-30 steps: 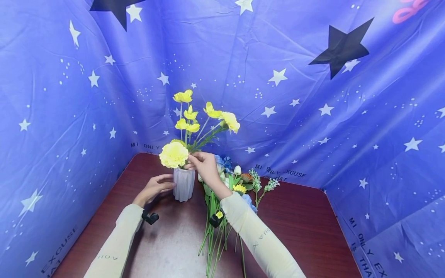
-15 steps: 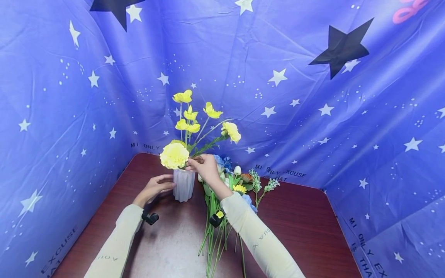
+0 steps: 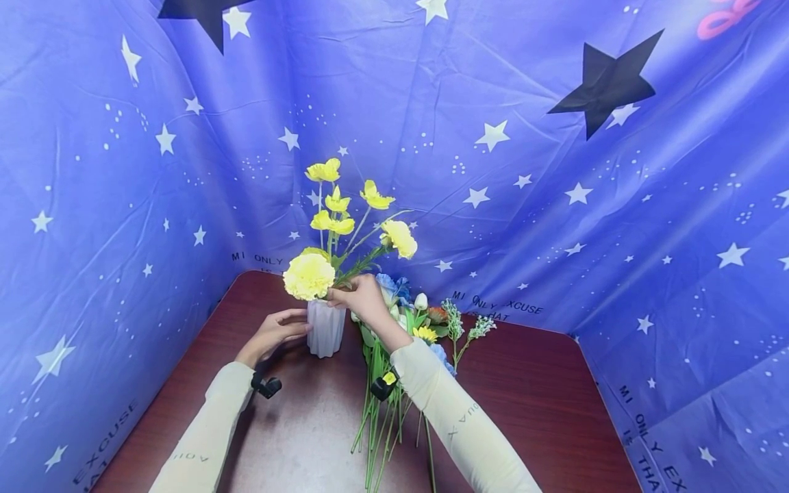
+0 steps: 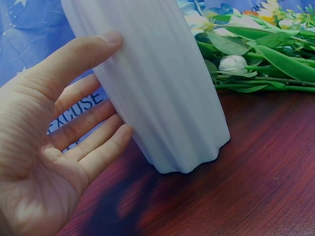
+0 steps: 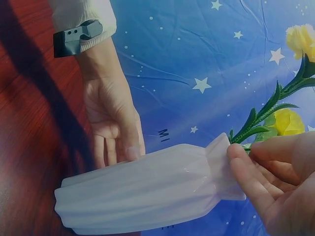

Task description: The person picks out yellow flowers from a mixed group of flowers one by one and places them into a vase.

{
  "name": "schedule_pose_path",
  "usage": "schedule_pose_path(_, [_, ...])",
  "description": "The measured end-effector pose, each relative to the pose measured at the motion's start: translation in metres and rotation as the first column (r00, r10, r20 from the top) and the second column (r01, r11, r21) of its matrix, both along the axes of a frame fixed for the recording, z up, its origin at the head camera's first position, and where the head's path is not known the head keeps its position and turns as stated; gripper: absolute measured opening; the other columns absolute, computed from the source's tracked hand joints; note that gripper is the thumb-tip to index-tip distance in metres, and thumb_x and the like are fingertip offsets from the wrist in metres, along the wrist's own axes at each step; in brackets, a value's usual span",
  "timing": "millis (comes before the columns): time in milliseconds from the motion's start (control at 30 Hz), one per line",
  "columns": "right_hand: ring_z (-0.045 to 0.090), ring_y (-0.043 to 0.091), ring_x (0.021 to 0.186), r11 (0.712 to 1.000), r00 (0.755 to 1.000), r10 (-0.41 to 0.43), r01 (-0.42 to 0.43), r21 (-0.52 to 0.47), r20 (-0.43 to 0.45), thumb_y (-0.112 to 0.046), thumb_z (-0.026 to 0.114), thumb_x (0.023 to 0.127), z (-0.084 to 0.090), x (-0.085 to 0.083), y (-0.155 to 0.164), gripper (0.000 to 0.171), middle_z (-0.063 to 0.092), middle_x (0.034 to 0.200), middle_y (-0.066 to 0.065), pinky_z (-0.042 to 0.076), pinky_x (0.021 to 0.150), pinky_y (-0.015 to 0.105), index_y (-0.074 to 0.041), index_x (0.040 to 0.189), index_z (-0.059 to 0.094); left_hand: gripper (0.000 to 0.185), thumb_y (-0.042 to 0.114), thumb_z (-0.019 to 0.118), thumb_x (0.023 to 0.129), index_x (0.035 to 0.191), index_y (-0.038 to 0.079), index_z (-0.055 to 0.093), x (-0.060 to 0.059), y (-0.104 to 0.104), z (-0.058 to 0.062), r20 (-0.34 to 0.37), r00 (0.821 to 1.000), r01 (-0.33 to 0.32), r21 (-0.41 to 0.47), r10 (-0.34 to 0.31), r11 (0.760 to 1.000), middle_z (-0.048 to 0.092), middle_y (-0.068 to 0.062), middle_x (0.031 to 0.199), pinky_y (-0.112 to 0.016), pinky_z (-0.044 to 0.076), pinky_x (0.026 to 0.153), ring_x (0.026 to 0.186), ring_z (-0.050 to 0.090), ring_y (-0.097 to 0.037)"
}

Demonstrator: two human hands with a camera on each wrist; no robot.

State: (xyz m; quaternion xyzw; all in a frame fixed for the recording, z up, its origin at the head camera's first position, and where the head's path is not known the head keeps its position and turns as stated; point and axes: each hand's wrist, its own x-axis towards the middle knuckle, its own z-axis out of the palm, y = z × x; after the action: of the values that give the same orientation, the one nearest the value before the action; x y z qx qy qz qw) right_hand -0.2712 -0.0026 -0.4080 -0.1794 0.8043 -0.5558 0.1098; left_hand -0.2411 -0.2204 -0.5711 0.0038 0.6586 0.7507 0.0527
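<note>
A pale, fluted vase (image 3: 326, 329) stands upright on the table, with yellow flowers (image 3: 333, 212) rising from its mouth. My left hand (image 3: 277, 334) touches the vase's left side; in the left wrist view its thumb lies on the front of the vase (image 4: 157, 88) and its fingers reach the side, relaxed. At the vase's mouth my right hand (image 3: 368, 305) pinches the green stem of a yellow carnation (image 3: 399, 237), which leans out to the right. The stem's lower end is hidden. Another big yellow carnation (image 3: 309, 276) hangs over the front left of the rim.
Right of the vase lies a pile of loose flowers, with blue blooms (image 3: 397, 289), a white tulip (image 3: 421, 302) and a small sunflower (image 3: 425, 333); their green stems (image 3: 376, 424) point toward the front. A starry blue cloth (image 3: 493, 164) walls in the dark red table (image 3: 524, 397).
The carnation on the right has come down and a little left, its stem sinking toward the vase. My right hand has dropped slightly at the mouth. My left hand has stayed still.
</note>
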Motion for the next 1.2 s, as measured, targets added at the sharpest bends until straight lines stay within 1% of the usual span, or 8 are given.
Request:
schedule_pose_path(133, [0.077,0.034,0.082,1.000,1.000,-0.016,0.016,0.024,0.006,-0.013,0.075,0.091,0.002,0.001,0.002,0.018,0.077,0.082,0.018,0.063,0.091,0.040,0.004,0.096,0.077,0.056,0.003,0.071,0.094,0.142,-0.014,0.047,0.000,0.000,-0.001,-0.001,1.000,0.002,0.001,-0.002,1.000,0.072,-0.003,0.116,-0.032,0.060,0.097,0.100,0.069,-0.003])
schedule_pose_path(233, [0.076,0.036,0.082,0.998,0.999,-0.039,0.040,-0.047,0.028,-0.010,0.075,0.091,0.004,0.001,0.002,0.017,0.077,0.085,0.020,0.064,0.089,0.043,0.005,0.099,0.076,0.057,0.003,0.071,0.094,0.142,-0.014,0.046,0.000,-0.001,-0.001,0.005,1.000,0.000,0.004,0.000,1.000,0.072,-0.002,0.115,-0.036,0.059,0.100,0.100,0.069,-0.003])
schedule_pose_path(267, [0.076,0.038,0.083,0.996,0.998,-0.041,0.043,-0.083,0.037,-0.008,0.074,0.091,0.004,0.001,0.002,0.017,0.076,0.087,0.022,0.065,0.083,0.044,0.007,0.100,0.075,0.057,0.003,0.071,0.094,0.143,-0.014,0.046,0.000,-0.001,-0.001,0.005,1.000,0.002,0.004,-0.002,1.000,0.072,-0.002,0.115,-0.038,0.058,0.101,0.100,0.069,-0.003])
schedule_pose_path(400, [0.076,0.039,0.083,0.988,0.996,-0.066,0.072,-0.135,0.052,-0.007,0.070,0.095,0.008,0.000,0.001,0.017,0.076,0.092,0.025,0.066,0.079,0.039,0.009,0.101,0.072,0.059,0.001,0.070,0.094,0.143,-0.015,0.044,0.000,-0.001,-0.001,0.012,1.000,-0.002,0.019,0.002,1.000,0.071,0.000,0.114,-0.045,0.055,0.106,0.100,0.070,-0.004])
schedule_pose_path(567, [0.077,0.036,0.081,0.998,0.998,-0.063,0.063,-0.015,-0.003,-0.009,0.069,0.094,0.010,-0.002,0.001,0.016,0.077,0.087,0.020,0.066,0.075,0.032,0.005,0.100,0.074,0.060,0.001,0.071,0.093,0.144,-0.015,0.043,-0.001,-0.001,0.000,0.020,1.000,-0.005,0.025,0.005,1.000,0.071,0.000,0.113,-0.049,0.052,0.108,0.100,0.070,-0.004])
schedule_pose_path(800, [0.075,0.040,0.081,0.994,1.000,-0.017,0.019,0.110,-0.021,-0.007,0.072,0.090,0.011,-0.003,0.000,0.013,0.076,0.081,0.019,0.066,0.073,0.036,0.005,0.096,0.076,0.060,0.002,0.071,0.094,0.144,-0.015,0.043,-0.002,-0.001,-0.001,0.024,1.000,0.003,0.013,-0.003,1.000,0.071,-0.002,0.116,-0.047,0.054,0.107,0.100,0.070,-0.004])
schedule_pose_path(933, [0.075,0.040,0.081,0.985,1.000,-0.018,0.022,0.171,-0.024,-0.007,0.075,0.087,0.016,-0.004,-0.001,0.011,0.076,0.079,0.018,0.065,0.067,0.029,0.003,0.091,0.077,0.059,0.001,0.070,0.094,0.144,-0.015,0.043,-0.002,-0.001,-0.002,0.022,1.000,0.005,0.016,-0.005,1.000,0.071,-0.002,0.115,-0.048,0.053,0.107,0.099,0.070,-0.004])
schedule_pose_path(1200, [0.076,0.035,0.080,0.953,1.000,-0.015,0.006,0.303,0.027,-0.006,0.076,0.087,0.026,-0.002,-0.002,0.009,0.076,0.077,0.017,0.064,0.062,0.027,0.003,0.086,0.078,0.060,0.000,0.070,0.093,0.144,-0.015,0.043,-0.002,-0.002,-0.001,0.024,1.000,0.007,0.024,-0.008,1.000,0.071,-0.001,0.114,-0.051,0.051,0.108,0.098,0.071,-0.005])
